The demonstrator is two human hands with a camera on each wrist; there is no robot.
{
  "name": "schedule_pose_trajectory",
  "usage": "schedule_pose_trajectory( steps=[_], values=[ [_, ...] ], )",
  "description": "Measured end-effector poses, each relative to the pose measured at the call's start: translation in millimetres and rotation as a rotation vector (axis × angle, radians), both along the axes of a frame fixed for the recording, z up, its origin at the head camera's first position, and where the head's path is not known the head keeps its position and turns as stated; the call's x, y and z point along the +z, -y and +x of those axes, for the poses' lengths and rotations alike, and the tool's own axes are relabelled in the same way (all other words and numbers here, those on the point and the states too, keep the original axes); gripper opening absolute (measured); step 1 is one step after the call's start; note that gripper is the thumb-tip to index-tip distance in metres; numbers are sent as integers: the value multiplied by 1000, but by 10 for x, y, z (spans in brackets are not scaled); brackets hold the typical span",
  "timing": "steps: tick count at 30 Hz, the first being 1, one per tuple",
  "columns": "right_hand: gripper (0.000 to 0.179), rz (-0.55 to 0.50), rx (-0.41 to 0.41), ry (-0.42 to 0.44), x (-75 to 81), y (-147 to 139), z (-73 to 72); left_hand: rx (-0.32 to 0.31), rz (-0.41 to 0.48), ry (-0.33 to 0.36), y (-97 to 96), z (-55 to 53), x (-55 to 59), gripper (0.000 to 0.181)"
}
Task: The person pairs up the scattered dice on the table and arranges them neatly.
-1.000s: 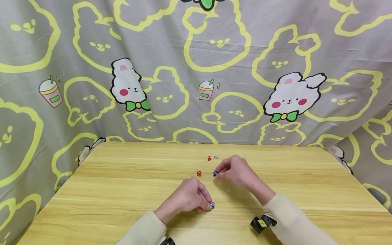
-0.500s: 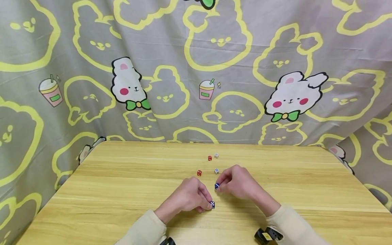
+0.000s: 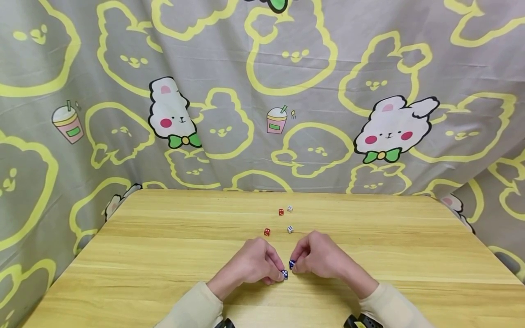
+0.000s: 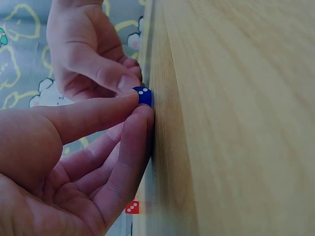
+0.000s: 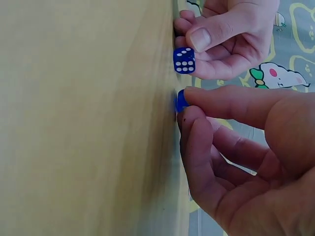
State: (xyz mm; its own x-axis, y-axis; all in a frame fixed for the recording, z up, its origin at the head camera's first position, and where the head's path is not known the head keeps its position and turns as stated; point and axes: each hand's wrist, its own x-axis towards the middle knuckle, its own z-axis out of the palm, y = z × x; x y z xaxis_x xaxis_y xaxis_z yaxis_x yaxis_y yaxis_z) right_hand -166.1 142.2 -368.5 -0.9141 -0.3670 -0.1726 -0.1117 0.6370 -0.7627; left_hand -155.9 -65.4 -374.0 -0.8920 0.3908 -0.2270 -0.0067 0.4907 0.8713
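While the left hand (image 3: 254,264) keeps pinching its blue die (image 3: 285,274) in place, low at the tabletop (image 3: 172,228), the right hand (image 3: 321,255) has drawn the second blue die (image 3: 292,264), pinched by its fingertips, toward six o'clock, leaving the near white die (image 3: 290,229) behind at twelve. That second die is now just beside the first, at its one o'clock; I judge the pair is being brought together, though contact cannot be told. Being cubes, neither has a long axis. The first turns six pips toward the right-wrist camera; the second's facing is unclear.
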Motion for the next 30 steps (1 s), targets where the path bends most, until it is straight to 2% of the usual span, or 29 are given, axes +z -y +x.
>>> schedule_pose_trajectory(
  steps=[16,30],
  values=[
    [18,-43,21,22,-53,12,103,2,-13,-7,1,-2,-8,16],
    [16,-95,35,59,-80,4,113,1,-15,-3,10,-5,-10,15]
  ],
)
